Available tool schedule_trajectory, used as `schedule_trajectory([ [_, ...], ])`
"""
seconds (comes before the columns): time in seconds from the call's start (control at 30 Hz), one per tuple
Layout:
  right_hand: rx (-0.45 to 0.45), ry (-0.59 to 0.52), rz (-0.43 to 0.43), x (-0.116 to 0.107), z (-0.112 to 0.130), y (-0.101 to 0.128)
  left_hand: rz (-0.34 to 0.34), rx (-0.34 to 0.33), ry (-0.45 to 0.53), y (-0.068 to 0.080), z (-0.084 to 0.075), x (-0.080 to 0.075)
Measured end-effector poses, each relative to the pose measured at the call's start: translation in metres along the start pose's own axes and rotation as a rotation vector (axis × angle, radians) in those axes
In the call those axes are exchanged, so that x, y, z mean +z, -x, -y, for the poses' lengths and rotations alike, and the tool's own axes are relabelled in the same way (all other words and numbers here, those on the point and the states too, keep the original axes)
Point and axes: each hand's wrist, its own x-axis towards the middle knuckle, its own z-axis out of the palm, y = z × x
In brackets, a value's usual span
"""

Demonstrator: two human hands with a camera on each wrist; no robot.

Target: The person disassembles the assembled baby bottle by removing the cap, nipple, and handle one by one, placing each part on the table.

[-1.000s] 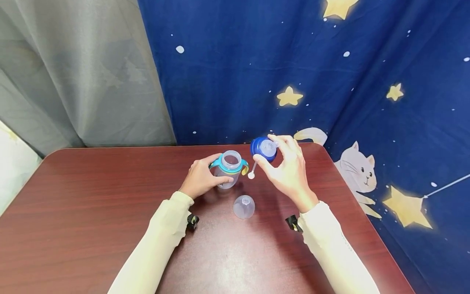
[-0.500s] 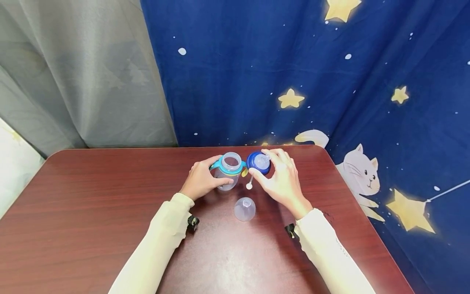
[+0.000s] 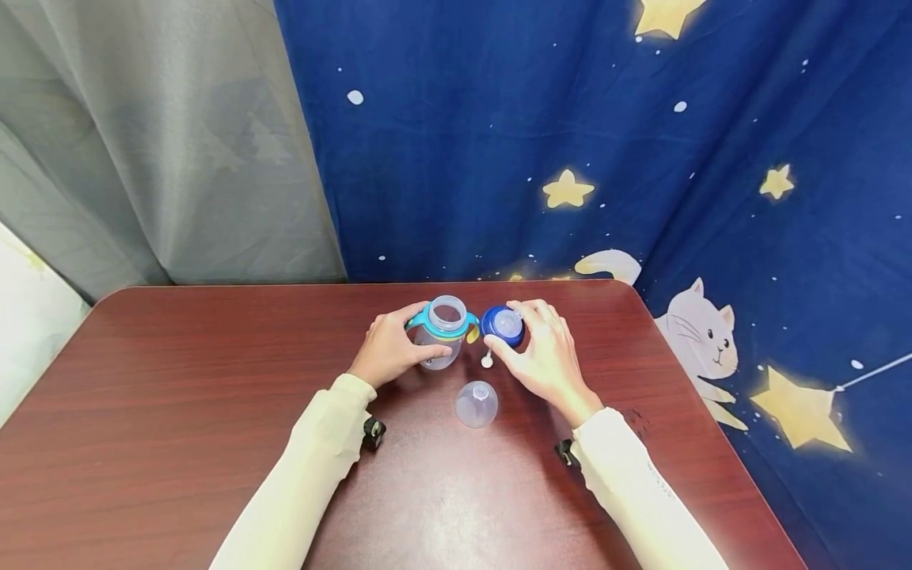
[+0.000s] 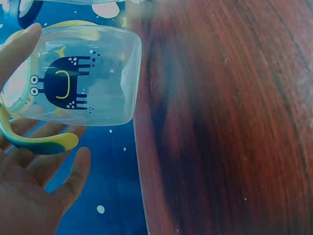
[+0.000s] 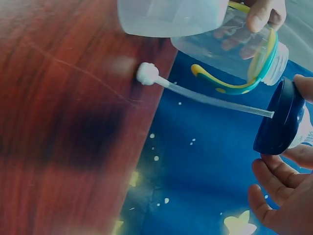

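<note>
My left hand (image 3: 388,344) grips a clear baby bottle (image 3: 443,352), which stands upright and uncapped. In the left wrist view, a dark cartoon animal is printed on the bottle (image 4: 110,78). A teal and yellow handle (image 5: 234,88) curves from its neck. To its right, my right hand (image 3: 549,356) holds a blue collar ring (image 3: 490,321) by its sides, with a clear teat (image 3: 509,323) on top. A thin straw (image 5: 210,100) hangs from the collar, ending in a white weight (image 5: 146,73). Collar and bottle mouth are apart.
A clear dome cap (image 3: 476,404) stands on the brown table (image 3: 214,412), nearer to me than the bottle. Behind the table hang a grey curtain (image 3: 171,142) and a blue star-patterned curtain (image 3: 456,142).
My right hand has brought the collar, teat and straw down and slightly left, beside the bottle, mostly in the first half second. The left hand keeps its hold on the bottle.
</note>
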Motion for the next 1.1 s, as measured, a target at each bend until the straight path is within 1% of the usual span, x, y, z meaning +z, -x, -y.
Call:
schedule_trajectory([
  [0.27, 0.043, 0.021, 0.044, -0.002, -0.005, 0.008, 0.01, -0.007, 0.009, 0.001, 0.0, 0.001],
  [0.57, 0.088, 0.057, 0.117, -0.004, -0.011, 0.019, 0.017, -0.008, 0.004, 0.001, -0.002, 0.003],
  [0.87, 0.072, 0.08, 0.217, -0.001, -0.016, 0.027, 0.004, -0.002, 0.005, 0.003, -0.003, 0.002],
  [1.1, 0.042, 0.116, 0.254, 0.002, -0.019, 0.033, -0.001, 0.001, 0.0, 0.003, -0.003, 0.002],
])
